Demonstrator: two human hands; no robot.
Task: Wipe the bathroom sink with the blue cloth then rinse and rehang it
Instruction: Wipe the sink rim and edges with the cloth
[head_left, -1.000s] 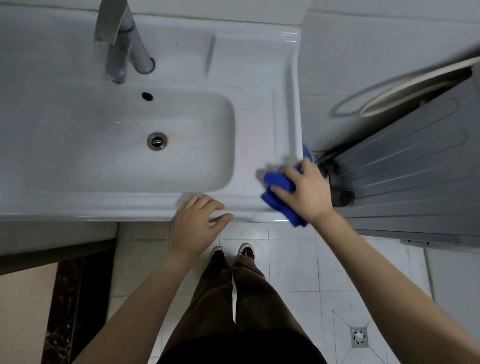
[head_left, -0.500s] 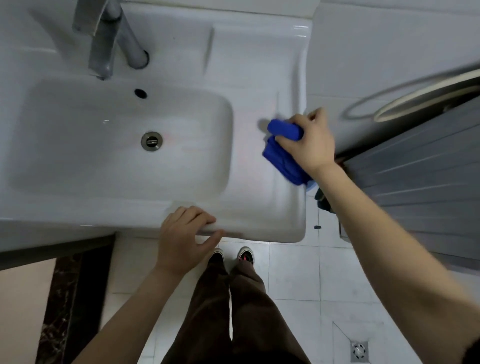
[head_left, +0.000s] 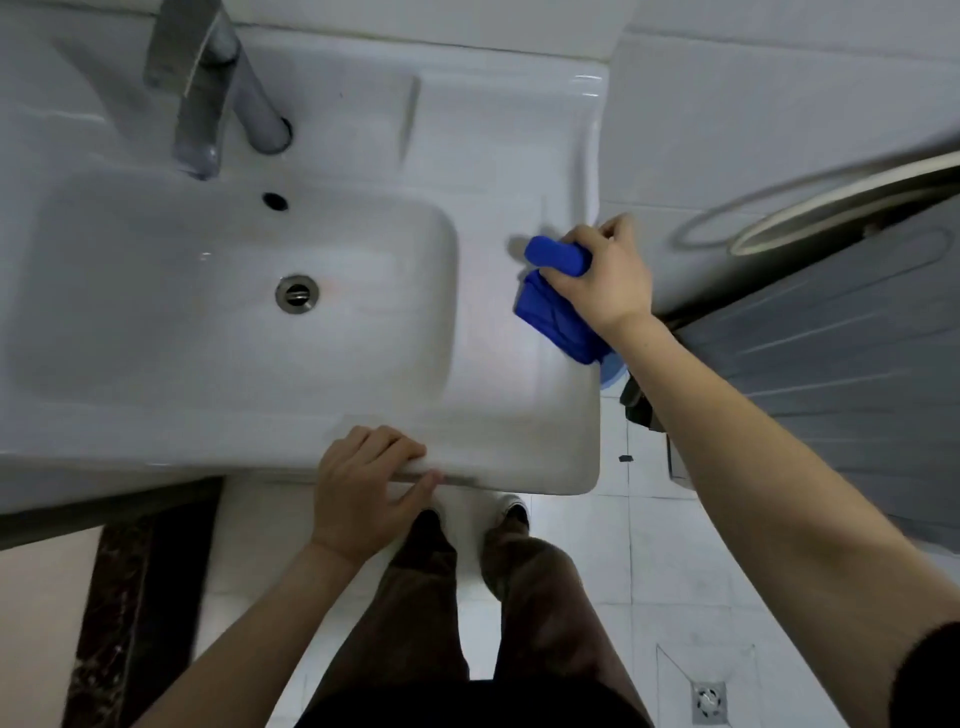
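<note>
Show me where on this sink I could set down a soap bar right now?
Bare: the back ledge of the sink between faucet and right rim; the front right corner, between left hand and blue cloth. Crowded: the right strip, where the right hand grips the cloth.

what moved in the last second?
The right hand, gripping the bunched blue cloth, slid it along the right ledge of the white ceramic sink, from the front corner back toward the wall. Nothing was picked up or let go. The left hand stayed holding the front rim.
</note>
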